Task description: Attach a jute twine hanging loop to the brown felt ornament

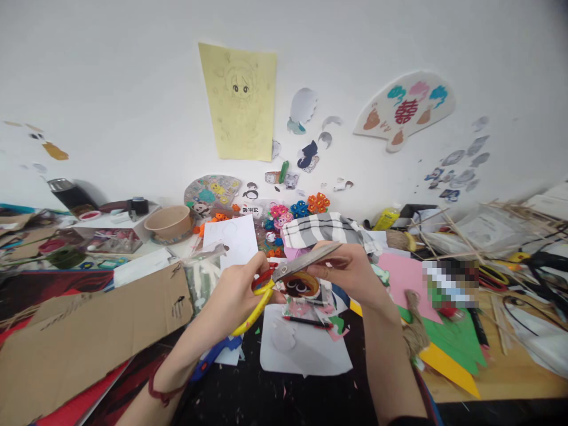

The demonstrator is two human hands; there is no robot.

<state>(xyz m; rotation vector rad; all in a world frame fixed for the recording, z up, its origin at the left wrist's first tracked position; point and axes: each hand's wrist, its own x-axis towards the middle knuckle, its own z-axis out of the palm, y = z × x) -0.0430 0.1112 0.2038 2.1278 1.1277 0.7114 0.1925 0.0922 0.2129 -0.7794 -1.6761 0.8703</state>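
Note:
My left hand (233, 293) is closed around the yellow and red handles of a pair of scissors (306, 262). The blades point up and right, passing in front of my right hand (348, 272). That hand's fingers are curled in a pinch beside the blades; what lies between them is mostly hidden. Just below the blades is a rounded brown and orange item (302, 286) with white curved marks; I cannot tell if my right fingers touch it. Under both hands lie white paper (306, 355), a red and black pen (307, 322) and small pink and green scraps.
Cardboard (102, 331) covers the left side. A blue-handled tool (213, 358) lies by my left forearm. Pink paper (410, 284), green paper (457, 340) and a twine bundle (415, 325) are at right. Behind stand a brown bowl (168, 223) and a checked cloth (328, 231).

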